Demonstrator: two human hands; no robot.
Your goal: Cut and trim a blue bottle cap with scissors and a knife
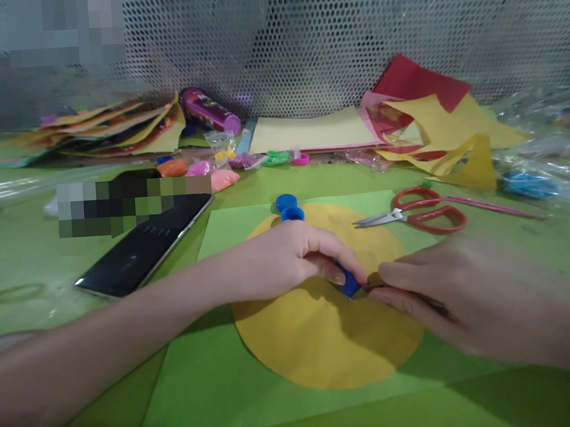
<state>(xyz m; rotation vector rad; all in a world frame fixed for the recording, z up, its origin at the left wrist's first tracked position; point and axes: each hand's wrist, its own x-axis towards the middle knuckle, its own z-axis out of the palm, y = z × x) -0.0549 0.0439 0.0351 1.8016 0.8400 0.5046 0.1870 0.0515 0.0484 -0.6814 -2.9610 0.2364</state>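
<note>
My left hand (307, 257) pinches a small blue plastic cap (350, 283) between thumb and fingers, tilted just above a yellow paper circle (316, 340). My right hand (439, 288) is closed on a thin, dark, narrow object (377, 286) whose tip meets the edge of the cap; its kind is hard to make out. The circle lies on a green paper sheet (203, 386). Two more blue caps (287, 203) rest at the circle's far edge, behind my left hand. Red-handled scissors (410, 213) lie partly spread beyond my right hand.
A phone (147, 251) lies to the left. Along the back are stacked papers (110, 131), a purple tube (210, 112), small colourful packets (222, 178), a cream sheet (309, 130) and cut yellow paper (475, 163). A pink stick (497, 207) touches the scissors. A perforated metal panel (303, 38) stands behind.
</note>
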